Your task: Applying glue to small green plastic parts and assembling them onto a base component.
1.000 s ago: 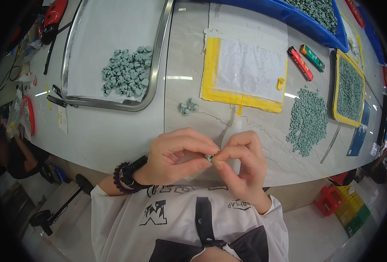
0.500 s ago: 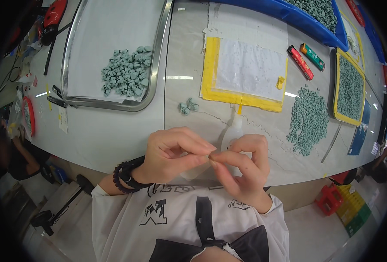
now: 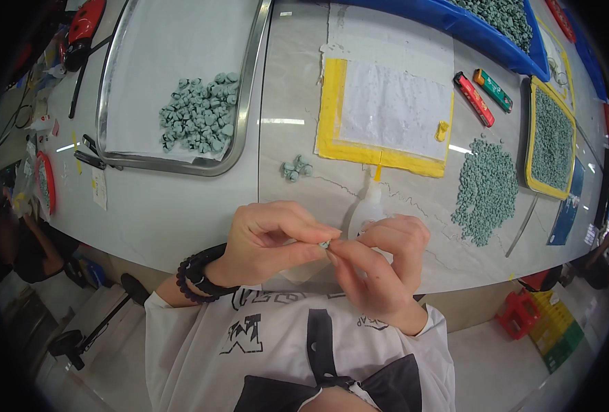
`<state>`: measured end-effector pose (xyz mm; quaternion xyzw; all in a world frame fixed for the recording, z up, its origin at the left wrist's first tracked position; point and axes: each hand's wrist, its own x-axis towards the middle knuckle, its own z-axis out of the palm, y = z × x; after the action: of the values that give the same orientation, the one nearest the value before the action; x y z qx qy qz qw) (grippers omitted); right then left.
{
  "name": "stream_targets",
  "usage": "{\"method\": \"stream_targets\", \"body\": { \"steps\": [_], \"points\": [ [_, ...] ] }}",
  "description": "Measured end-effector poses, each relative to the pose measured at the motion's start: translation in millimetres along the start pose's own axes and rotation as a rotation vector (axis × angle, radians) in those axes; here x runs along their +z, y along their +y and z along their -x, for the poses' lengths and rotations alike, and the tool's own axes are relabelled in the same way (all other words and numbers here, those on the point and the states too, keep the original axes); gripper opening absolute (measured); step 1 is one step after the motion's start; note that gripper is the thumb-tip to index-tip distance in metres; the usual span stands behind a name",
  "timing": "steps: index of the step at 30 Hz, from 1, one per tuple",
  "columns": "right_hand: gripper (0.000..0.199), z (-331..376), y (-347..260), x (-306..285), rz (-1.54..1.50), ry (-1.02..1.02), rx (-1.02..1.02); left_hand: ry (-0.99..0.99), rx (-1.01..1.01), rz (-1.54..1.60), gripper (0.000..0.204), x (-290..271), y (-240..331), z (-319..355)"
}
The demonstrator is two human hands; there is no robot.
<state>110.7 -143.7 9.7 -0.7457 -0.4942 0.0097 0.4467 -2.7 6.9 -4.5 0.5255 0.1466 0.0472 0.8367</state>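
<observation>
Close to my body, my left hand [image 3: 270, 244] and my right hand [image 3: 387, 264] meet fingertip to fingertip. My left thumb and index finger pinch a tiny grey-green piece [image 3: 325, 244], mostly covered by the fingers. The right thumb and index finger press against its other side. Just behind my right hand lies a whitish squeeze bottle [image 3: 367, 209] with a yellow nozzle, partly hidden by that hand. A few grey-green clusters [image 3: 296, 167] sit on the table beyond my left hand.
Left is a metal tray [image 3: 246, 103] holding larger grey-green pieces [image 3: 198, 113]. A yellow-edged white sheet [image 3: 393, 103] lies ahead. Rightward are a loose heap of tiny pieces [image 3: 486, 189], a yellow-rimmed tray [image 3: 529, 161], red [image 3: 474, 99] and green [image 3: 492, 90] oblong objects, and a blue bin [image 3: 414, 12].
The grey-green piece now shows between my fingertips, where it was covered before. My right hand has shifted slightly, its fingers turned a little. The table things look unmoved.
</observation>
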Motion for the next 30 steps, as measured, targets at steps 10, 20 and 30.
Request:
{"method": "stream_targets", "body": {
  "steps": [10,20,30],
  "points": [
    [0.032,-0.4,-1.3,-0.8,0.078,0.023,-0.003,0.042,-0.016,0.076,0.021,10.5,5.2,-3.7],
    [0.042,0.8,17.7,-28.3,-0.042,-0.057,0.133,0.272,0.365,-0.671,0.025,-34.2,25.4,-4.5],
    [0.062,-0.5,35.4,-26.6,0.140,-0.378,-0.012,0.329,0.440,-1.431,0.036,-18.7,21.2,-23.3]
  ]
}}
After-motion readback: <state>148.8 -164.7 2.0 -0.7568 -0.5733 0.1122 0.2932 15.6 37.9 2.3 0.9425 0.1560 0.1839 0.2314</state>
